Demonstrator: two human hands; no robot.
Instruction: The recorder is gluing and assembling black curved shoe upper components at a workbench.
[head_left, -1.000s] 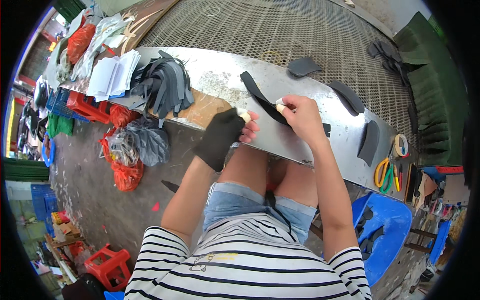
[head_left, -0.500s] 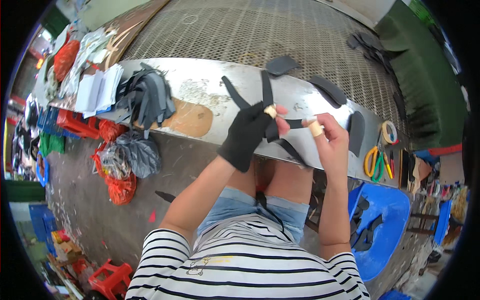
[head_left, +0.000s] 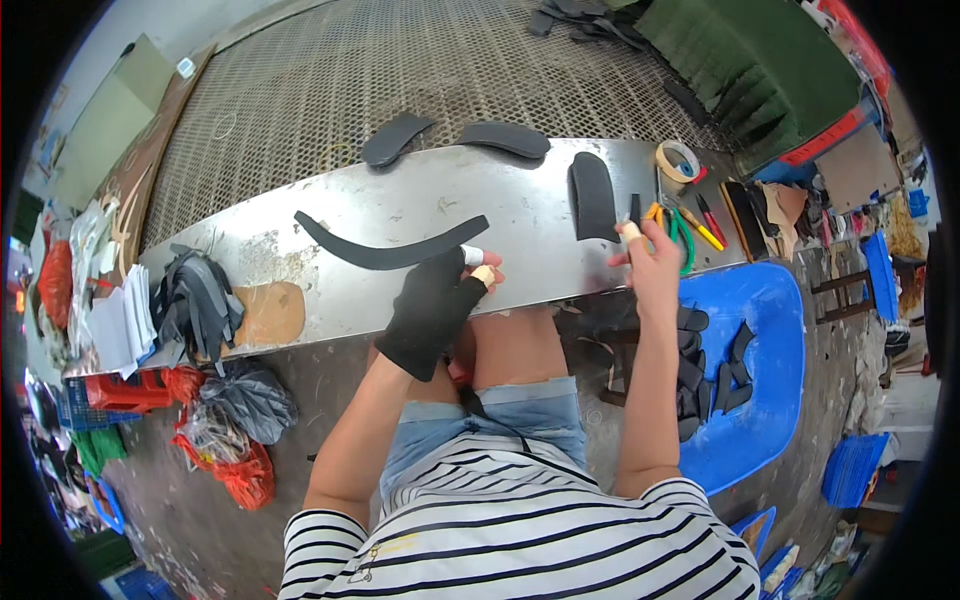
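Note:
My left hand point(head_left: 432, 308), in a black fingerless glove with pale wraps on the fingertips, is over the metal bench. It is closed at the lower edge of a long curved dark strip point(head_left: 385, 252), whose ends reach out on both sides. My right hand point(head_left: 655, 264) is bare but for a pale wrap on a fingertip. Its fingers are pinched, slightly blurred, with a short dark strip point(head_left: 635, 208) sticking up from them. Just beyond lie scissors with orange and green handles point(head_left: 686, 240) and a dark curved pad point(head_left: 595, 198).
Two more dark pads point(head_left: 396, 140) point(head_left: 505, 138) lie at the bench's point(head_left: 350, 190) far edge, by the mesh surface. At left hang bundled strips point(head_left: 197, 305) beside white papers point(head_left: 122, 318). A tape roll point(head_left: 677, 162) lies at right. A blue tub point(head_left: 775, 345) holds dark pieces.
My view has swung right. My hands have moved apart, the right one toward the scissors. The strips that hung between them are now parted, with one long curved strip at my left hand.

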